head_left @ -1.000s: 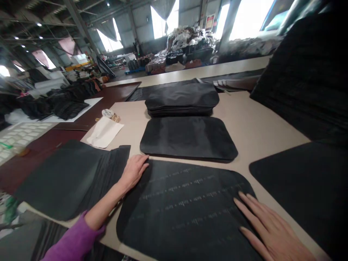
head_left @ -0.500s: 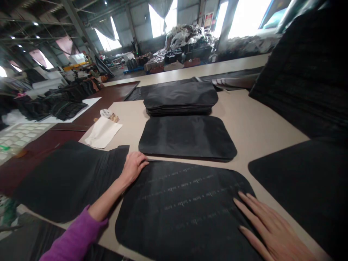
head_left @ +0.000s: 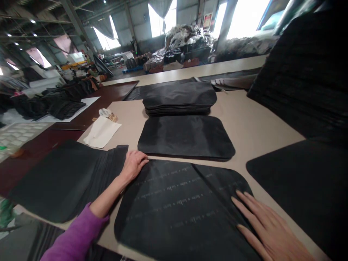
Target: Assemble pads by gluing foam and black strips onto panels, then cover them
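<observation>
A large black panel [head_left: 174,217] with rounded corners and rows of faint printed lettering lies in front of me. At its far left corner, my left hand [head_left: 134,164] has its fingers bent together, closed on the edge. My right hand [head_left: 268,224] rests flat on the panel's right side, fingers stretched out and thumb apart. A diagonal ripple runs across the panel near that hand. Just beyond lies a smaller plain black panel [head_left: 186,137], and behind it a stack of black panels [head_left: 179,98].
Fanned black sheets [head_left: 57,181] lie at the left, near a white paper piece [head_left: 102,132] and a tape roll [head_left: 104,113]. On the right are another black panel [head_left: 293,181] and a tall dark stack [head_left: 304,79]. A beige board [head_left: 239,119] covers the table.
A diagonal ripple has risen in the printed panel left of my right hand, which has shifted slightly left. My left hand stays at the corner.
</observation>
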Available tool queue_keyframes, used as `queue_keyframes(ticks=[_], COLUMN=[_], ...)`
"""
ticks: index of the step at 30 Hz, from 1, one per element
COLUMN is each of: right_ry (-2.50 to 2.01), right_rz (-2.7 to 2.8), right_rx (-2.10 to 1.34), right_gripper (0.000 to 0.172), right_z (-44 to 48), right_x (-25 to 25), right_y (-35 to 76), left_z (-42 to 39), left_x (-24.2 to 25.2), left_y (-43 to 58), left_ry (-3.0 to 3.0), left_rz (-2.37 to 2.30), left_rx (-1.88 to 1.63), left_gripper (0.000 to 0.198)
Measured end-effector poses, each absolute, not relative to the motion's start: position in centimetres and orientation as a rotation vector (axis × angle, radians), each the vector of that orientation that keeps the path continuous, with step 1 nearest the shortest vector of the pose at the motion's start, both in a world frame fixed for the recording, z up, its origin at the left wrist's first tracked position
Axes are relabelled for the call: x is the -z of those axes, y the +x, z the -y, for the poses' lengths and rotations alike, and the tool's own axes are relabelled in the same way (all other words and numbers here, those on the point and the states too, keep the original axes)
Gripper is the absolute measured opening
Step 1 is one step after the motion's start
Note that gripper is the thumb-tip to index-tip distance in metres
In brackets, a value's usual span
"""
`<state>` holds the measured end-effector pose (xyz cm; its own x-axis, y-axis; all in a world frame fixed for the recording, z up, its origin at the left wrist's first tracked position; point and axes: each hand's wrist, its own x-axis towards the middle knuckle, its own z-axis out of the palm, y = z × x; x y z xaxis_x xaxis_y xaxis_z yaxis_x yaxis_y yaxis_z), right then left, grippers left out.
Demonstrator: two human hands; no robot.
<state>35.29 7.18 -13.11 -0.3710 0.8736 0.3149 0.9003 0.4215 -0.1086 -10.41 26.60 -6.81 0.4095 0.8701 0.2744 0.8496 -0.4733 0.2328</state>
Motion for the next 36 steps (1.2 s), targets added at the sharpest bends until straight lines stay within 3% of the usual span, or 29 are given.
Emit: queue_keyframes(ticks=[4, 9, 14, 17, 31, 36], right_ry=[-1.507, -1.493, -1.493, -1.491, -1.514, -1.516], right_rz=[2.365, 2.347, 2.359, 2.37, 2.387, 2.391], right_rx=[0.108, -0.036, -0.103, -0.072, 0.028, 0.105], right_gripper=[0.06, 0.066, 0.067, 0.066, 0.064, 0.062], right_z=[-7.1, -7.2, -7.1, -7.0, -7.3, -7.3], right_x=[12.1, 11.5, 11.4, 11.3, 12.1, 12.2], right_y=[34.7, 34.4, 34.4, 34.3, 34.6, 34.6], left_z=[-26.4, -23.4, -18.9, -17.3, -8.9, -5.2], left_x=[6.2, 4.8, 5.1, 6.5, 6.3, 7.0], left_y=[-10.2, -9.4, -8.6, -9.4, -13.0, -14.5], left_ry=[2.522, 2.49, 2.756, 2.773, 2.847, 2.92], left_rz=[-1.616, -1.717, -1.293, -1.291, -1.351, -1.392], left_rx=[-0.539, -0.501, -0.106, 0.022, -0.017, -0.273], left_gripper=[0.011, 0.036, 0.07, 0.077, 0.068, 0.047])
